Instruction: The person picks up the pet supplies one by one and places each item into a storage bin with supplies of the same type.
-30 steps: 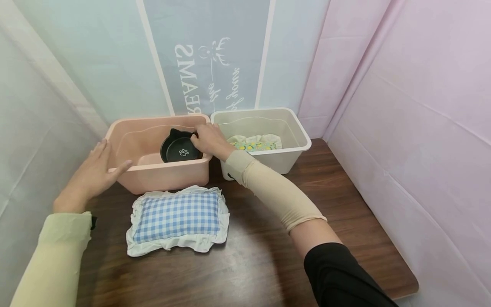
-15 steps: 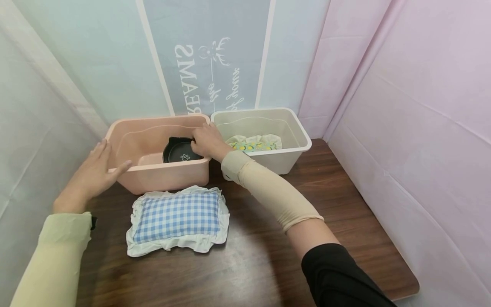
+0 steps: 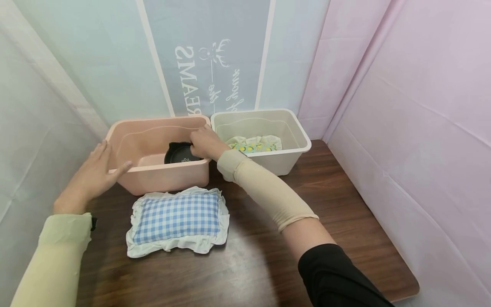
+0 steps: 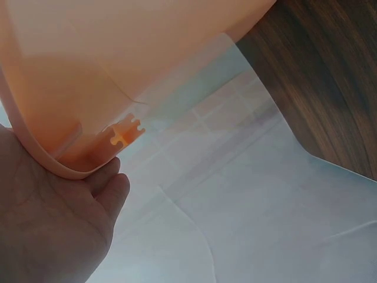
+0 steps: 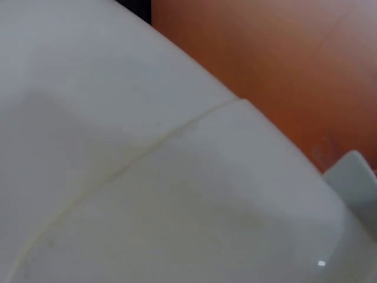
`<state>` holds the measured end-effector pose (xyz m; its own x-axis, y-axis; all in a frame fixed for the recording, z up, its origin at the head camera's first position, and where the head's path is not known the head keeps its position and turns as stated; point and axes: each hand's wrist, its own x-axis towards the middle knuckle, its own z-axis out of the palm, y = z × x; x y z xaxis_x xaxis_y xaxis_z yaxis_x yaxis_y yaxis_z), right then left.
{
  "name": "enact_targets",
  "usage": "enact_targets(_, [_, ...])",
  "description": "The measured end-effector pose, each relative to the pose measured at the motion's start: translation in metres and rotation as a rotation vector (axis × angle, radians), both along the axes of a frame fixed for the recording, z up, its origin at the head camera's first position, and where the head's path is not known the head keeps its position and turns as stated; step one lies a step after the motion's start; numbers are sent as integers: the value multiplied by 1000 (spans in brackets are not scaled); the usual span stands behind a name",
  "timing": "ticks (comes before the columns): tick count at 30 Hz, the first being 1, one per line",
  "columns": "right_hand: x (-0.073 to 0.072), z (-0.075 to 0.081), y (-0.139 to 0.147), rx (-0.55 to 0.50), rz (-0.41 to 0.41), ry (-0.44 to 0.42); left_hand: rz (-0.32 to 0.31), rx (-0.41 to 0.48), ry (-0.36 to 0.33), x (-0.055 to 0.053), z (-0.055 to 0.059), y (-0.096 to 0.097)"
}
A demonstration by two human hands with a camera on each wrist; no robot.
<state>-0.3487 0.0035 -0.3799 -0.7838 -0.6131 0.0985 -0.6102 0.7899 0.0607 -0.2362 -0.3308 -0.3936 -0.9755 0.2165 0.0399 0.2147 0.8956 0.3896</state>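
Observation:
A black bowl with a cat ear and a paw print lies low in the right end of the pink bin. My right hand reaches over the bin's right rim and grips the bowl's right edge, its fingertips partly hidden. At the bin's left end, my left hand rests against the outside with fingers extended, thumb at the front rim. In the left wrist view the bin's corner meets that hand's palm. The right wrist view shows mostly white bin wall, without the hand.
Against the pink bin's right side stands a white bin holding a green patterned pillow with a pale frill. A blue checked, frilled pillow lies in front on the wooden table. Fabric walls enclose the table.
My right hand has moved slightly down and left, lowering the black bowl deeper into the pink bin. The left hand, both bins and the blue pillow have stayed put.

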Motion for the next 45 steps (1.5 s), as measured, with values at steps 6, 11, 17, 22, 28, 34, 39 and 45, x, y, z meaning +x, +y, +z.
enact_targets(6, [-1, 2, -4, 58, 7, -1, -2, -2, -7, 0, 0, -1])
enact_targets(11, [-1, 1, -7, 129, 8, 16, -7, 4, 5, 0, -3, -1])
enact_targets(17, [-1, -2, -10, 183, 0, 20, -4, 17, 10, 0, -5, -3])
enact_targets(22, [3, -1, -10, 270, -13, 67, -1, 16, 7, -1, -6, -3])
enact_targets(28, [8, 3, -10, 361, -47, 96, -4, 16, 7, -2, -4, -3])
enact_targets(34, [13, 8, -11, 442, -93, 79, -8, 15, 4, -2, -1, 0])
enact_targets(39, [15, 7, -14, 462, -92, 75, -6, 26, 5, 0, -3, -3])
enact_targets(45, [17, 6, -11, 417, -83, 71, -5, 30, 7, 1, -3, -1])
